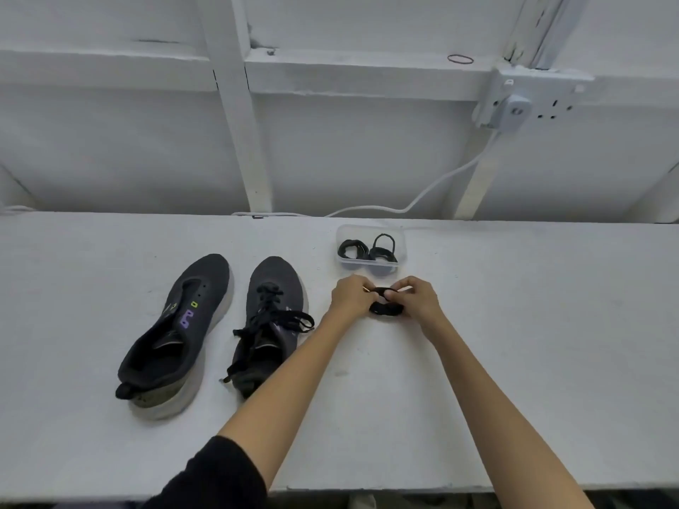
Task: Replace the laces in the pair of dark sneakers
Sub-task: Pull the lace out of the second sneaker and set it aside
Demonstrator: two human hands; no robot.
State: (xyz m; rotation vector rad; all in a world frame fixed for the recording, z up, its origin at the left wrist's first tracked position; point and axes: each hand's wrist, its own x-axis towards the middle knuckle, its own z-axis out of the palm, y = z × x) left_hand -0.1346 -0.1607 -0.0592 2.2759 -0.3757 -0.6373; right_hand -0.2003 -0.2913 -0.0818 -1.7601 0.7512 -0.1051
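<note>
A: What's the risk rn?

B: Both hands are on the coiled black shoelace bundle [385,308], just in front of the clear plastic box [402,251]. The left hand [352,295] pinches one side of its top loop, the right hand [414,297] pinches the other, fingers curled in. If they pull w/o finding a free end, I'd guess the coil knots up.

A: Anything binding it?

B: Possibly a band round it, too small to tell. If so, it could snap off & fly.

A: Shoes?

B: The dark knit sneaker w/o laces [183,325] sits furthest left. The dark sneaker w/ old black laces [273,288] is beside it, loose ends spilling toward the left forearm. An elbow could drag them, or old & new laces get mixed up, since all are black.

A: Box?

B: Two more black coils inside. It looks light & sits near the hands, so it's easy to knock.

A: Surface, room?

B: White painted tabletop [514,343], matte, a bit scuffed. Behind it is a white panelled wall w/ battens, a wall socket [551,104] w/ a plug, a white cable [441,182] running down to the table's back edge, and a thin dark rubber band [460,59] on the ledge.
</note>
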